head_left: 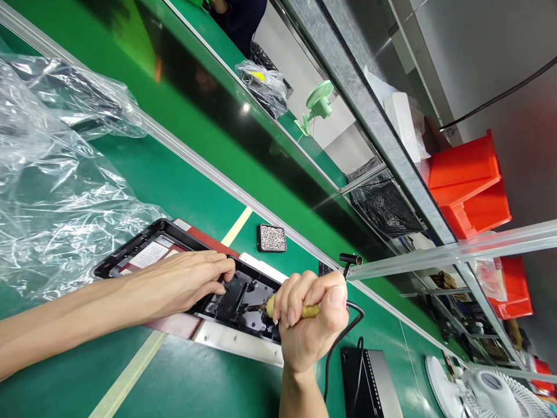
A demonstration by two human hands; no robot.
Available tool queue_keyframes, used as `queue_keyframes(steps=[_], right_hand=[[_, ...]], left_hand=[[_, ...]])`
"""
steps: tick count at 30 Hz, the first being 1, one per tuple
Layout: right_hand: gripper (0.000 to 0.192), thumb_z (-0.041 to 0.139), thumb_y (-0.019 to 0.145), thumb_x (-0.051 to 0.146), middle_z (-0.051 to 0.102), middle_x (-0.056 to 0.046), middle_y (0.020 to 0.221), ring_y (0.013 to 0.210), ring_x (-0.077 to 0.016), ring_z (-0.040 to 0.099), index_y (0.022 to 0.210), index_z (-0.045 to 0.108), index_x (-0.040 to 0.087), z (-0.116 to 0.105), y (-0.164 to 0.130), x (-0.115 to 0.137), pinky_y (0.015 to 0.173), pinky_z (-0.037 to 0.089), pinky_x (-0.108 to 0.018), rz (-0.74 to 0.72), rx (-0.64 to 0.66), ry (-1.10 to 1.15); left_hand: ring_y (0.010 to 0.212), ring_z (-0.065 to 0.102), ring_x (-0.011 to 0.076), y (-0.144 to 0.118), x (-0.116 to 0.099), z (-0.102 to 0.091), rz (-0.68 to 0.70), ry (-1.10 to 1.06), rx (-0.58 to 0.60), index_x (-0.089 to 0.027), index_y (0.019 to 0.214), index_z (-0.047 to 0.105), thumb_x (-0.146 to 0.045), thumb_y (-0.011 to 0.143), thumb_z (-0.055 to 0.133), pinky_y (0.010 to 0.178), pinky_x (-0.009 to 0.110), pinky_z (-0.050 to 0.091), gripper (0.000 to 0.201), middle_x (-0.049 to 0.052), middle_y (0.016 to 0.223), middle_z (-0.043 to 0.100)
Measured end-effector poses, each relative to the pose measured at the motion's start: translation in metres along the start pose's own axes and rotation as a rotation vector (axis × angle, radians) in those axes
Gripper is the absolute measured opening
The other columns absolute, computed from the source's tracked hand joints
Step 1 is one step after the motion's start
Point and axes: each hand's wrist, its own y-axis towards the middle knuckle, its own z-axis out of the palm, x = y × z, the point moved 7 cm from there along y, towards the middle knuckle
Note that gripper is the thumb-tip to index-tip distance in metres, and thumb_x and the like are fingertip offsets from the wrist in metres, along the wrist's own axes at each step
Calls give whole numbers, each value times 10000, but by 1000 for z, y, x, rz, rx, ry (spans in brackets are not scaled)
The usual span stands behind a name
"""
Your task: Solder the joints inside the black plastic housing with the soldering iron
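Note:
A long black plastic housing (256, 302) lies open side up, with white labels inside its left end. It rests on a pale metal plate (237, 338) and a dark red block. My left hand (204, 276) is closed on the housing, its fingers bent over the far rim and the thumb inside. My right hand (311, 316) is wrapped round the yellow handle of a soldering iron (270, 306). The iron's dark tip points left into the housing; I cannot tell whether it touches. A black cord runs down at the right of that hand.
Behind the housing sits a small black tray (272, 238) of tiny metal pieces. Clear plastic sheeting (65, 191) covers the left. A black and grey box (369, 383) and a white fan (487, 389) stand right. Red bins (470, 180) hang beyond the rail; a person is across the bench.

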Motion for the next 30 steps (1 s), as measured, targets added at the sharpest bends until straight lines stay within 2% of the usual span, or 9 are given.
queue_keyframes(steps=[5, 16, 30], right_hand=[[583, 661, 1299, 474, 366, 108, 535, 432, -64, 293, 807, 458, 237, 1, 0, 1, 455, 449, -115, -2, 9, 1], [566, 660, 1298, 453, 375, 109, 526, 432, -69, 304, 807, 475, 240, 1, 1, 0, 461, 464, -121, 3, 14, 4], [543, 643, 1303, 430, 403, 102, 537, 435, -72, 319, 815, 503, 239, -1, 2, 2, 467, 463, -127, -2, 33, 8]], left_hand=[[838, 764, 254, -1, 1, -1, -13, 2, 12, -292, 1094, 719, -434, 1165, 613, 723, 376, 429, 192, 25, 963, 772], [833, 757, 247, -1, 0, -1, -14, -6, 6, -294, 1089, 712, -475, 1173, 604, 718, 379, 424, 227, 18, 964, 771], [831, 759, 246, -1, 4, 2, -3, 4, -23, -299, 1105, 716, -428, 1162, 625, 703, 379, 416, 169, 22, 985, 791]])
